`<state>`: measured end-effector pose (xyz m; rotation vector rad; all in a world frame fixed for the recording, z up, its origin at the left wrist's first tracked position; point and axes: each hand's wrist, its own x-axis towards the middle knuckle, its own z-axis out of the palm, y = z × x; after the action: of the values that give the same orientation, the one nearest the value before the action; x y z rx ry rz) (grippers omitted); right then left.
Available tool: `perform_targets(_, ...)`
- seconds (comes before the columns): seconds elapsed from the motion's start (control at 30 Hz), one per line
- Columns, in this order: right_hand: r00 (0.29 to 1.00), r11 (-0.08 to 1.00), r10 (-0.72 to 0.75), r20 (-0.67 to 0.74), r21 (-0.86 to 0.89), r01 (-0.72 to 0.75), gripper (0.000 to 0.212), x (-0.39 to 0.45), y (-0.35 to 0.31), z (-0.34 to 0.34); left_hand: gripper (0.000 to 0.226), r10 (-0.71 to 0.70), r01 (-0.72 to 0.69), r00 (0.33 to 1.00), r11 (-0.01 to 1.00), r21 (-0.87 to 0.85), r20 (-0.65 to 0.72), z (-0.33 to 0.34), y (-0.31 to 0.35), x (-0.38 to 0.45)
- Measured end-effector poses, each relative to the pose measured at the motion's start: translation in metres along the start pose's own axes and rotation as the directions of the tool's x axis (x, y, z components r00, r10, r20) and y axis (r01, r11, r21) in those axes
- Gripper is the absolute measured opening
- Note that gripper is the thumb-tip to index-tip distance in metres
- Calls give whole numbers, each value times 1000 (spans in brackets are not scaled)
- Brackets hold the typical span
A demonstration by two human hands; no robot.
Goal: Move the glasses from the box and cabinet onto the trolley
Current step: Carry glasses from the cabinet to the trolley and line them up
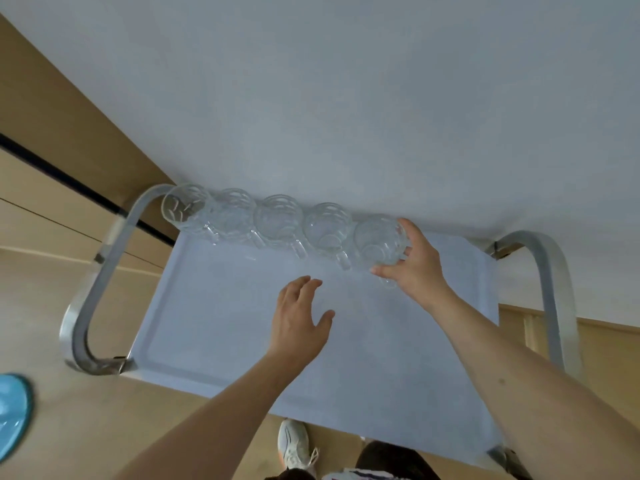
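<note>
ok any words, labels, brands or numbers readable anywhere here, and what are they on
None can be read.
The glasses on the trolley are plain clear glass with a moulded pattern, no print.
The shoe shows faint markings, too blurred to read.
The blue item at the left edge shows no text.

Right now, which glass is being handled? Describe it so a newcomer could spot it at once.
Find the pale blue trolley top framed by curved metal handles. Along its far edge, against the wall, stands a row of five clear glass mugs. The one you want is the rightmost mug, the only one gripped by the right hand; the open left hand holds nothing.
</note>
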<state>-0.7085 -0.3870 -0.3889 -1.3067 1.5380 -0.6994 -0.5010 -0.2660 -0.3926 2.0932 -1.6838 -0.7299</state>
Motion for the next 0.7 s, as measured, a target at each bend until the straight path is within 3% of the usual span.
perform_targets(0.27, 1000, 1000, 11, 11, 0, -11, 112, 5, -2, -3, 56, 16, -15, 1000, 999, 35, -27, -13, 5, 20)
perform_targets(0.43, 999, 995, 9, 32, -96, -6, 115, -8, -9, -4, 59, 40, -40, 999, 999, 27, -9, -18, 12, 21)
perform_targets(0.7, 996, 973, -14, -88, -231, -7, 109, -61, -36, -14, 60, 238, -238, 971, 971, 36, -2, -53, 22, 21)
